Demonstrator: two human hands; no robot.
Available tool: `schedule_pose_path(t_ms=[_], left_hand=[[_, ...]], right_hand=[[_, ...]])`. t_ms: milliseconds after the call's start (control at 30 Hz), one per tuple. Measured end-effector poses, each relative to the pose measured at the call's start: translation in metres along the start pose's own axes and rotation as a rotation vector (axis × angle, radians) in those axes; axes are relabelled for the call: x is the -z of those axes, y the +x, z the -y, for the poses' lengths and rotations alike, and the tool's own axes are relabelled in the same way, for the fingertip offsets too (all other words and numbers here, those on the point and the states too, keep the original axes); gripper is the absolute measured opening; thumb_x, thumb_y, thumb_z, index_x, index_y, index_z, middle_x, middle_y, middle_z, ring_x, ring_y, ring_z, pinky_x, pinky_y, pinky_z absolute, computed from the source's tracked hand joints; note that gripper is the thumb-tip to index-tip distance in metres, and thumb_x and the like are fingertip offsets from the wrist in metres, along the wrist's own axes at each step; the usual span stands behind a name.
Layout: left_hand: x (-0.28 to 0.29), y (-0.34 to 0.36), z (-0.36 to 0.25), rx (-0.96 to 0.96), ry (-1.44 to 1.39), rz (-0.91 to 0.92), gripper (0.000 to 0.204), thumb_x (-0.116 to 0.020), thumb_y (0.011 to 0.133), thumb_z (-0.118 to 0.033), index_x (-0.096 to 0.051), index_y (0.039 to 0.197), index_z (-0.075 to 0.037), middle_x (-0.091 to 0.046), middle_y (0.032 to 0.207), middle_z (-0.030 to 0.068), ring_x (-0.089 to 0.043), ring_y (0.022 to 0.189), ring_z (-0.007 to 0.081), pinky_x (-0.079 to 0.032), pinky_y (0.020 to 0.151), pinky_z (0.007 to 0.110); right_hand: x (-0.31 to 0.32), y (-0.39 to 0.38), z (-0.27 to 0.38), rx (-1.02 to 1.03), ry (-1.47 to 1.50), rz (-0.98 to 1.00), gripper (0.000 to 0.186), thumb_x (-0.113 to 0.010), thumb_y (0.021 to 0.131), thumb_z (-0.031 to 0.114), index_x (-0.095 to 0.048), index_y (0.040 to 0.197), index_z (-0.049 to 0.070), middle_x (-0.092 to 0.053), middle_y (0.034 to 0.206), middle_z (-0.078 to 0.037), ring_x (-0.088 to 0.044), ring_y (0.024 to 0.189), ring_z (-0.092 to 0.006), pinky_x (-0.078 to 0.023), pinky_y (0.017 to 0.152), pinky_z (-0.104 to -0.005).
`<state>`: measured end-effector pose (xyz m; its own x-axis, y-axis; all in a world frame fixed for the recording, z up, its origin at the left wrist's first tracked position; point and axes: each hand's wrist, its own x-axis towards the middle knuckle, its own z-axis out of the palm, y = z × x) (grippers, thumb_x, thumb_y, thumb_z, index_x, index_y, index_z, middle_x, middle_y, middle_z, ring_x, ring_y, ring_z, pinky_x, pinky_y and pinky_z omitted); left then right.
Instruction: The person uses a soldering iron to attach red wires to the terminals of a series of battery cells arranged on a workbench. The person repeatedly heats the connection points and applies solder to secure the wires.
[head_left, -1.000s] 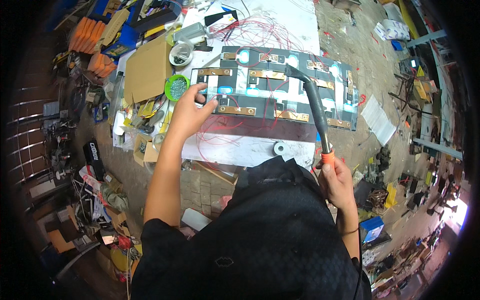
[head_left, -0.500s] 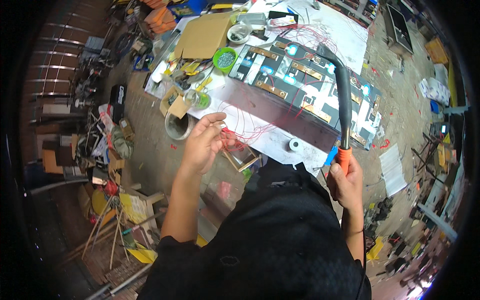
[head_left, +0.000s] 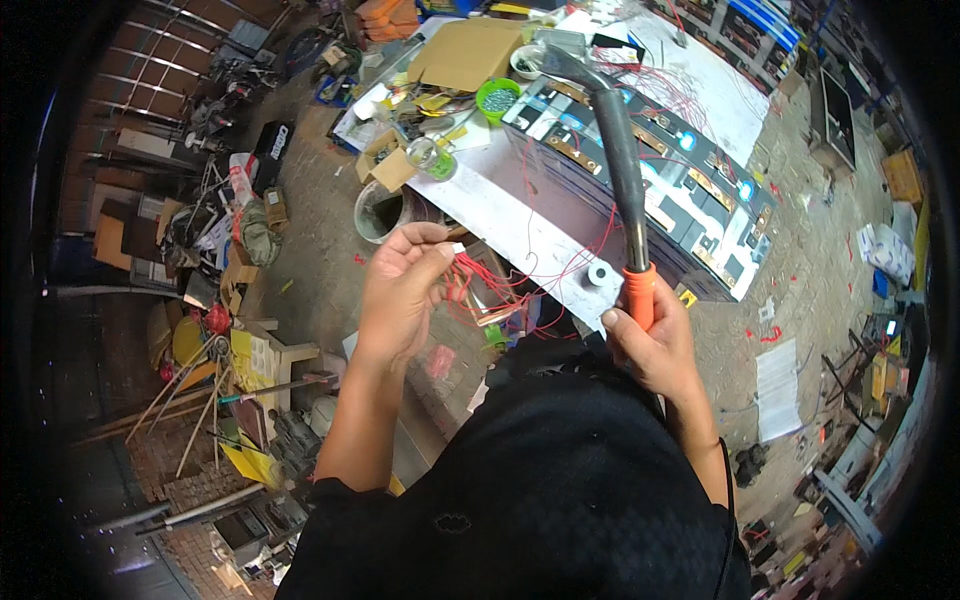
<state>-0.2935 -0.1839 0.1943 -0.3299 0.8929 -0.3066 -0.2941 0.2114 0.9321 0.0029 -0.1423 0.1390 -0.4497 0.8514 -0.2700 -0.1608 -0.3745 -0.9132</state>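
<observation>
My left hand (head_left: 400, 290) pinches a small white connector (head_left: 456, 249) with a bundle of thin red wires (head_left: 482, 272), held off the near edge of the white table (head_left: 470, 200). My right hand (head_left: 650, 345) grips the orange handle of a long black-and-metal tool (head_left: 627, 190), like a large soldering iron, angled up with its bent head over the table. Beyond it lies a long grey battery pack (head_left: 690, 200) with copper bars and glowing blue patches, red wires running from it. A grey roll (head_left: 598, 275) sits near the table edge, left of the orange handle.
A cardboard sheet (head_left: 455, 55), green bowl of small parts (head_left: 497, 100), glass jar (head_left: 432, 157) and small box (head_left: 385, 155) crowd the table's left part. A metal bucket (head_left: 380, 210) stands beside it. Loose boxes, tools and rods litter the floor (head_left: 300, 260) on both sides.
My left hand has left the battery pack and taken hold of the wired connector. The orange-handled tool has moved with my right hand, now angled further leftward. The view has shifted.
</observation>
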Motion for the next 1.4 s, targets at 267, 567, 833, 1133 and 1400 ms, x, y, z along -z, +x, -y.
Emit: schedule_pose_path(t_ms=[267, 567, 833, 1133, 1400], left_hand=[[0.022, -0.042, -0.041, -0.168, 0.030, -0.061, 0.015, -0.062, 0.101, -0.002, -0.058, 0.115, -0.002, -0.073, 0.099, 0.0118, -0.075, 0.084, 0.0185, -0.065, 0.067, 0.032], [-0.034, -0.060, -0.002, -0.005, -0.138, 0.108, 0.011, -0.063, 0.101, 0.000, -0.058, 0.111, -0.001, -0.071, 0.106, 0.0123, -0.075, 0.095, 0.0217, -0.067, 0.083, 0.035], [-0.067, -0.064, 0.028, -0.116, -0.011, 0.155, 0.013, -0.069, 0.100, -0.001, -0.059, 0.109, -0.001, -0.070, 0.107, 0.0119, -0.071, 0.088, 0.0139, -0.064, 0.078, 0.031], [-0.066, -0.045, 0.026, 0.069, -0.075, 0.149, 0.013, -0.069, 0.099, -0.002, -0.058, 0.106, -0.004, -0.070, 0.099, 0.0098, -0.074, 0.084, 0.0173, -0.068, 0.078, 0.034], [-0.039, -0.016, 0.025, 0.049, -0.118, 0.045, 0.012, -0.067, 0.100, -0.003, -0.059, 0.108, -0.005, -0.072, 0.097, 0.0116, -0.076, 0.078, 0.0194, -0.063, 0.064, 0.030]], right_hand=[[-0.001, -0.014, 0.013, 0.040, 0.029, 0.048, 0.036, -0.075, 0.092, 0.007, -0.054, 0.121, 0.003, -0.061, 0.090, -0.002, -0.062, 0.068, -0.0109, -0.051, 0.059, -0.0250], [-0.038, -0.004, 0.016, 0.156, 0.061, 0.232, 0.049, -0.076, 0.090, 0.001, -0.048, 0.130, 0.000, -0.073, 0.105, -0.012, -0.072, 0.097, -0.0163, -0.059, 0.089, -0.0333], [-0.044, -0.007, -0.004, 0.210, -0.033, 0.090, 0.046, -0.081, 0.089, 0.003, -0.055, 0.126, 0.000, -0.066, 0.101, -0.003, -0.067, 0.092, -0.0099, -0.056, 0.084, -0.0295], [-0.033, -0.008, 0.008, 0.170, 0.080, 0.067, 0.039, -0.075, 0.089, -0.003, -0.049, 0.119, 0.001, -0.062, 0.099, -0.004, -0.069, 0.092, -0.0131, -0.058, 0.081, -0.0298], [-0.010, -0.016, 0.019, -0.011, 0.188, 0.063, 0.037, -0.071, 0.090, 0.001, -0.045, 0.116, 0.003, -0.068, 0.092, -0.011, -0.069, 0.076, -0.0157, -0.056, 0.058, -0.0286]])
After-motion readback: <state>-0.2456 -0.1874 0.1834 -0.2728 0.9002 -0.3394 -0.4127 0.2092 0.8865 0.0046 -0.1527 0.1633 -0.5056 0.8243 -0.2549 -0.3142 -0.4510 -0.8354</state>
